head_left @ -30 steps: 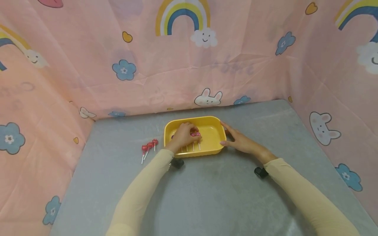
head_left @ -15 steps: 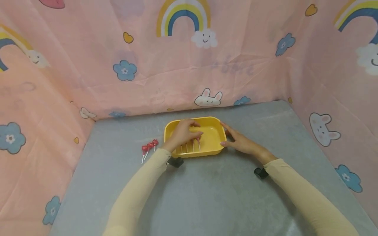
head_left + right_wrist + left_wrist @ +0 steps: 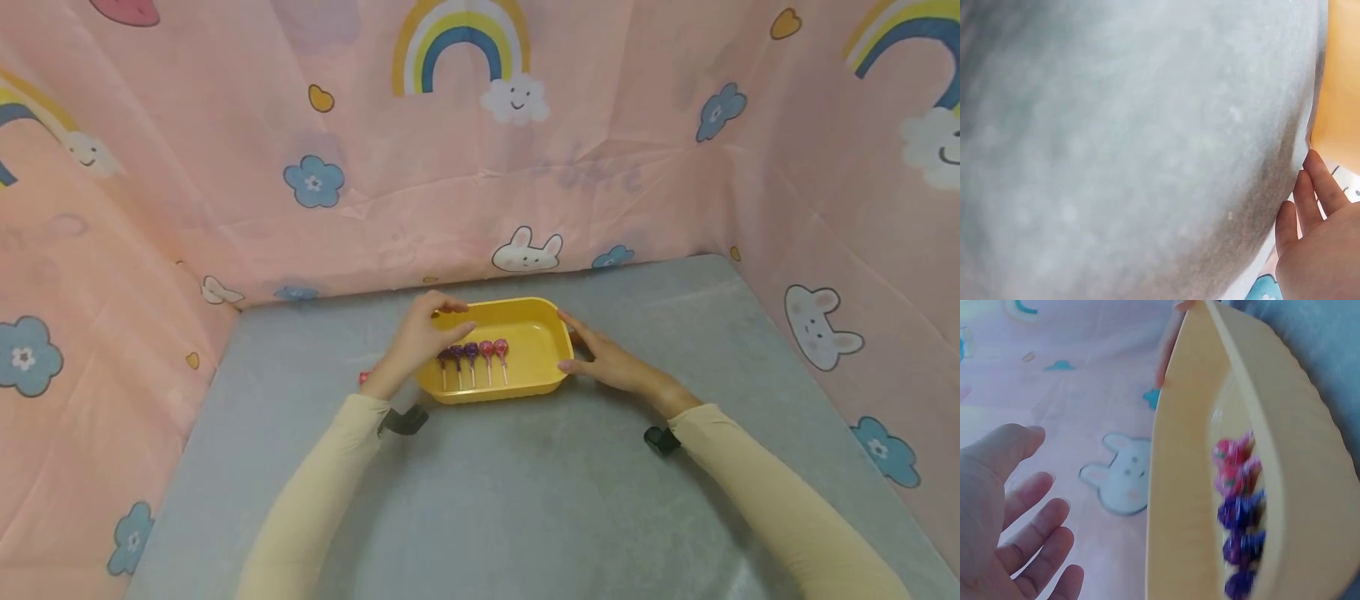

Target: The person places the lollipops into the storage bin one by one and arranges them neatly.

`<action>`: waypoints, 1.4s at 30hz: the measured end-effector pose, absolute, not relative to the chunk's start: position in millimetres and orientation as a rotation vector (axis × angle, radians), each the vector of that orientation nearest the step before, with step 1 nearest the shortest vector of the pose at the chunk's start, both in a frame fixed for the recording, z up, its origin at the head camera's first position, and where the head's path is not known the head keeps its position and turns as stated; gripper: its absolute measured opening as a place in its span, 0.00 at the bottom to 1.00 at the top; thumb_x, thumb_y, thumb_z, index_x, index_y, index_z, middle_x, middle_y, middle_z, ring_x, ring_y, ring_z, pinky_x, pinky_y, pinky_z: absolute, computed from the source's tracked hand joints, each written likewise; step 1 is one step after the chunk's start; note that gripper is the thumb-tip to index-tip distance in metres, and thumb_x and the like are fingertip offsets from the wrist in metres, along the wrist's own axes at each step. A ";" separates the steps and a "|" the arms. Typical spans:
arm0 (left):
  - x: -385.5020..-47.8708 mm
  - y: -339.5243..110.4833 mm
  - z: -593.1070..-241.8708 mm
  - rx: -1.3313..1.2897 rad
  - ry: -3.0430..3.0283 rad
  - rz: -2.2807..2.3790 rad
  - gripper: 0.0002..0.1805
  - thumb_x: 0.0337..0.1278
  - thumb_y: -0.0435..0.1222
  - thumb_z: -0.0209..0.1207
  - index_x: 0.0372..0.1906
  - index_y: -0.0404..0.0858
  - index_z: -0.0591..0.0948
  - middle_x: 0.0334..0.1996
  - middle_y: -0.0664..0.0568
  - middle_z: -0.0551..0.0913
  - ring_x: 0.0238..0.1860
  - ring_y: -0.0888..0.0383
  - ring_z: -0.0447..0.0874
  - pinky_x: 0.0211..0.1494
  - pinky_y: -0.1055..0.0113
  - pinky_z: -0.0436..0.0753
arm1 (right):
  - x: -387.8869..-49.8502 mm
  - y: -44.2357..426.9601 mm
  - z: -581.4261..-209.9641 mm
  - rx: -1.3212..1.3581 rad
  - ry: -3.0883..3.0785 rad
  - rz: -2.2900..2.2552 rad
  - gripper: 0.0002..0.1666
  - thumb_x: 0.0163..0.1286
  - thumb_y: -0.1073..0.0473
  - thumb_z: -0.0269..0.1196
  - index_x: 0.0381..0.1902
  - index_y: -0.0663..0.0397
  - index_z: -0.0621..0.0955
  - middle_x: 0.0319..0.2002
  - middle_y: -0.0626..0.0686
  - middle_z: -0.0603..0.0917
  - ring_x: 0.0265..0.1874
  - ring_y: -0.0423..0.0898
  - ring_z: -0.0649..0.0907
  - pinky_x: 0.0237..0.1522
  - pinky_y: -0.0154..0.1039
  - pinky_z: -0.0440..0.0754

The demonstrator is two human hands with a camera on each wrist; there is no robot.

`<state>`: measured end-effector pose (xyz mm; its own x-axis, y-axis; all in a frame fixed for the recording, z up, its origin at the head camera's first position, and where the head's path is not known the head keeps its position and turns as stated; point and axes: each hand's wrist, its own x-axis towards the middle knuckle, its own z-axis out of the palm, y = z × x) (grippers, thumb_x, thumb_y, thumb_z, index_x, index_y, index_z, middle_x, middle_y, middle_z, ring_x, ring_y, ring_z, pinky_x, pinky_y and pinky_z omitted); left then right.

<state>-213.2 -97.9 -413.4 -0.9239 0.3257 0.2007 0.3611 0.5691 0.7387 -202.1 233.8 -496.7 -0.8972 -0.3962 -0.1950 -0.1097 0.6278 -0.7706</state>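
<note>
A yellow tray (image 3: 540,354) sits on the grey table, holding a row of wrapped lollipops with their sticks toward the person. Purple lollipops (image 3: 471,350) lie at the left of the row, and two pink lollipops (image 3: 501,347) at its right. Over the tray's left end hovers my left hand (image 3: 422,335), thumb and fingers spread, nothing between them; the left wrist view shows the same left hand (image 3: 1016,512) apart from the tray. My right hand (image 3: 611,358) touches the tray's right end with extended fingers. Behind my left wrist, a red lollipop (image 3: 364,377) barely shows.
The grey table (image 3: 525,500) extends in front of the tray and to both sides. A pink cloth (image 3: 450,192) printed with rainbows, flowers and rabbits hangs close behind the tray and along both sides.
My left hand has let go of a pink lollipop in the tray, then lifted and moved left, uncovering the row. It now hides most of the red lollipops. My right hand has stayed put.
</note>
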 end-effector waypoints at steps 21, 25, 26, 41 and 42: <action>-185.0 -230.4 -436.4 -0.277 -2.681 -1.323 0.19 0.60 0.41 0.66 0.53 0.36 0.81 0.52 0.41 0.84 0.52 0.49 0.80 0.61 0.45 0.78 | -200.5 232.8 -496.9 -0.395 2.543 -1.117 0.55 0.65 0.36 0.64 0.76 0.13 0.40 0.73 0.57 0.66 0.75 0.60 0.60 0.72 0.73 0.52; -184.5 -246.8 -454.1 -0.219 -2.759 -1.304 0.20 0.62 0.43 0.65 0.55 0.36 0.81 0.53 0.42 0.84 0.52 0.51 0.80 0.59 0.51 0.80 | -200.3 232.6 -496.5 -0.386 2.541 -1.122 0.55 0.65 0.36 0.64 0.76 0.13 0.40 0.74 0.57 0.66 0.76 0.60 0.59 0.72 0.73 0.51; -184.3 -249.9 -458.2 -0.194 -2.783 -1.301 0.20 0.63 0.43 0.64 0.55 0.37 0.81 0.53 0.42 0.84 0.52 0.51 0.80 0.59 0.52 0.80 | -200.2 232.4 -496.4 -0.383 2.539 -1.122 0.55 0.65 0.36 0.64 0.76 0.14 0.40 0.74 0.57 0.65 0.76 0.60 0.59 0.72 0.73 0.50; -180.9 -274.7 -507.1 -0.108 -2.972 -1.362 0.28 0.60 0.55 0.64 0.60 0.44 0.79 0.55 0.46 0.84 0.53 0.49 0.84 0.58 0.56 0.81 | -201.3 232.6 -497.0 -0.375 2.546 -1.112 0.55 0.66 0.36 0.64 0.77 0.15 0.40 0.74 0.57 0.65 0.76 0.60 0.58 0.72 0.74 0.50; -180.7 -274.5 -508.6 -0.102 -2.967 -1.362 0.28 0.59 0.55 0.64 0.59 0.45 0.79 0.54 0.46 0.84 0.53 0.49 0.84 0.57 0.57 0.80 | -201.3 232.8 -496.9 -0.376 2.544 -1.113 0.55 0.66 0.36 0.64 0.77 0.15 0.40 0.74 0.57 0.65 0.76 0.60 0.57 0.72 0.74 0.50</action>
